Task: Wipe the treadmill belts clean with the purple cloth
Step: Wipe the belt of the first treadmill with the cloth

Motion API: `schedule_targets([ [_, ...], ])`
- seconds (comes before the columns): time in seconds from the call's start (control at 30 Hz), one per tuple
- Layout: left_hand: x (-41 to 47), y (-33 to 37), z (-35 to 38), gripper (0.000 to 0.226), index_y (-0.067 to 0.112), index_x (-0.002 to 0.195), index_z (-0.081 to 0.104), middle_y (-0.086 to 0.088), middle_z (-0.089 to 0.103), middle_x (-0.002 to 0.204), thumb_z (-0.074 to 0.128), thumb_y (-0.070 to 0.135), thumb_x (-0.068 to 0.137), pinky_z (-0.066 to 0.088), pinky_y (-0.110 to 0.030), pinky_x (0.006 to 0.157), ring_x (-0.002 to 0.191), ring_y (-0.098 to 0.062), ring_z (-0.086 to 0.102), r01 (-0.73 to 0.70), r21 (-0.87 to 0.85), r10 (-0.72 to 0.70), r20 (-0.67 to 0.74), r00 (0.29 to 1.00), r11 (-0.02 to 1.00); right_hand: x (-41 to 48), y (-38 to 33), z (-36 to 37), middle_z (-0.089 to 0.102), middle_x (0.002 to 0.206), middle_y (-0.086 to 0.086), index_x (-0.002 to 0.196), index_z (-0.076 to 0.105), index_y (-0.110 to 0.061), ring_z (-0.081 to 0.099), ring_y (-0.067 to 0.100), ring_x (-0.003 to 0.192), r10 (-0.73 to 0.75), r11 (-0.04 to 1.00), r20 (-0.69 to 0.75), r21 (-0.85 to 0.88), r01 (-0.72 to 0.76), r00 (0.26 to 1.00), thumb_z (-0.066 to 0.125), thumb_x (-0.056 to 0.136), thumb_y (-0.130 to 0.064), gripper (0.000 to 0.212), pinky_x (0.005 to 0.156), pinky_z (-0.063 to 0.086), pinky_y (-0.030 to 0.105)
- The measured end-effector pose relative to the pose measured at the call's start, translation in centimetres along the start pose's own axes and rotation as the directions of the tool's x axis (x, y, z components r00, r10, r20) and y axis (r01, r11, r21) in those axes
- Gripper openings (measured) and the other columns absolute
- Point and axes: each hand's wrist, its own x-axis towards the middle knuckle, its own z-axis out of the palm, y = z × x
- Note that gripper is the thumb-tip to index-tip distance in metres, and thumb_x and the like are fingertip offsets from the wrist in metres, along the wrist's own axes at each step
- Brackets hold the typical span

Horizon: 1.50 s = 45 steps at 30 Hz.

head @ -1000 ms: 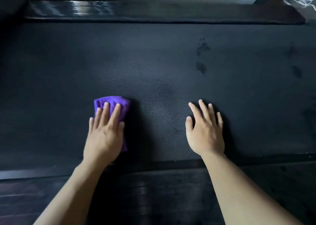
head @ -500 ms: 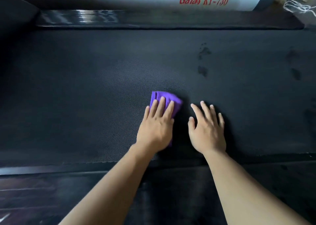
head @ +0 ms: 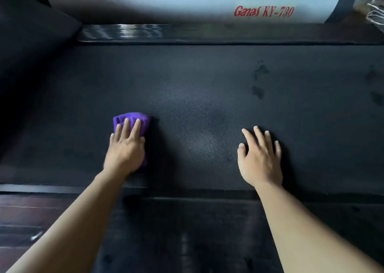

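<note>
The black textured treadmill belt [head: 197, 98] fills the middle of the view. A folded purple cloth [head: 143, 121] lies on it left of centre. My left hand [head: 125, 148] presses flat on the cloth with straight fingers, covering most of it. To the right, my right hand [head: 259, 156] rests flat on the bare belt with its fingers spread, holding nothing. Dark smudges [head: 258, 81] mark the belt further back on the right.
A white side rail [head: 187, 9] with red lettering runs along the far edge, with a glossy black strip [head: 124, 31] before it. The near black side rail [head: 207, 214] lies under my forearms. A dark cover [head: 31, 36] rises at the far left.
My left hand slid the cloth right, close to my right hand, and has now swept back to the left. My right hand stayed planted. The view shifted slightly.
</note>
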Motion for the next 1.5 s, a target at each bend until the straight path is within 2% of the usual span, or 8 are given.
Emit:
schedule_targets([
  [0.27,-2.4,12.8,2.6,0.060,0.027,0.154,0.011,-0.007,0.003,0.162,0.034,0.034,0.099,0.006,-0.044,0.118,0.149,-0.030,0.003,-0.315,0.000,0.314,0.059,0.948,0.949,0.1,0.1,0.0,0.026,0.162,-0.002,0.149,0.037,-0.034,0.017,0.024,0.150,0.009,1.000,0.027,-0.020,-0.009,1.000,0.039,0.100,-0.040,0.050,0.121,0.008,0.047],
  [0.4,-5.5,12.5,3.1,0.058,0.036,0.153,0.006,0.002,0.002,0.163,0.028,0.040,0.100,0.001,-0.041,0.121,0.149,-0.021,-0.002,-0.440,-0.047,0.443,0.109,0.890,0.897,0.1,0.1,0.0,0.024,0.162,-0.003,0.150,0.036,-0.035,0.017,0.023,0.150,0.015,0.999,0.033,-0.030,-0.014,0.999,0.039,0.100,-0.040,0.050,0.121,0.009,0.047],
  [0.6,-1.5,6.5,1.7,0.058,0.036,0.153,0.012,-0.001,0.007,0.162,0.029,0.043,0.098,0.005,-0.045,0.119,0.149,-0.024,0.006,-0.292,-0.037,0.294,0.061,0.954,0.956,0.2,0.1,0.2,0.025,0.162,-0.004,0.149,0.037,-0.036,0.017,0.023,0.150,0.015,0.999,0.021,-0.046,-0.014,1.000,0.040,0.100,-0.040,0.050,0.122,0.009,0.047],
  [0.77,3.0,8.8,1.8,0.058,0.031,0.153,0.010,-0.006,0.002,0.163,0.030,0.038,0.099,0.003,-0.044,0.120,0.149,-0.027,-0.001,-0.192,-0.079,0.197,0.058,0.979,0.978,0.0,0.2,0.2,0.025,0.162,-0.004,0.149,0.037,-0.036,0.018,0.023,0.150,0.012,0.999,0.010,-0.052,-0.011,1.000,0.039,0.100,-0.040,0.049,0.122,0.010,0.047],
  [1.1,4.7,12.1,2.5,0.059,0.028,0.154,0.010,-0.007,0.002,0.162,0.029,0.037,0.099,0.002,-0.046,0.120,0.149,-0.030,-0.001,-0.262,-0.065,0.265,0.043,0.963,0.963,0.0,0.1,0.1,0.024,0.162,-0.006,0.149,0.036,-0.037,0.016,0.021,0.151,0.018,0.997,0.013,-0.069,-0.018,1.000,0.038,0.101,-0.040,0.048,0.122,0.010,0.045],
  [1.33,-3.1,12.5,2.5,0.058,0.033,0.154,0.006,0.001,-0.002,0.163,0.027,0.042,0.100,-0.001,-0.041,0.121,0.149,-0.023,-0.004,-0.610,-0.082,0.615,0.130,0.777,0.788,0.1,0.1,0.0,0.024,0.162,-0.006,0.149,0.037,-0.036,0.018,0.021,0.150,0.015,0.998,0.015,-0.060,-0.014,1.000,0.041,0.101,-0.039,0.048,0.122,0.012,0.046],
  [1.4,-3.7,10.6,2.2,0.060,0.035,0.153,0.005,0.004,-0.004,0.162,0.018,0.046,0.096,-0.002,-0.039,0.120,0.149,-0.020,-0.006,-0.604,-0.066,0.607,0.143,0.782,0.794,0.1,0.1,0.0,0.026,0.162,-0.007,0.148,0.038,-0.037,0.019,0.021,0.150,0.013,0.998,0.005,-0.056,-0.012,1.000,0.042,0.101,-0.039,0.048,0.122,0.013,0.045],
  [1.5,-1.4,8.8,1.8,0.060,0.034,0.153,0.011,-0.001,0.002,0.163,0.022,0.045,0.096,0.002,-0.042,0.120,0.149,-0.024,-0.003,-0.495,-0.078,0.501,0.103,0.859,0.865,0.1,0.1,0.0,0.027,0.161,-0.007,0.147,0.039,-0.037,0.020,0.021,0.150,0.011,0.999,-0.004,-0.048,-0.012,1.000,0.043,0.100,-0.040,0.047,0.122,0.012,0.045],
])
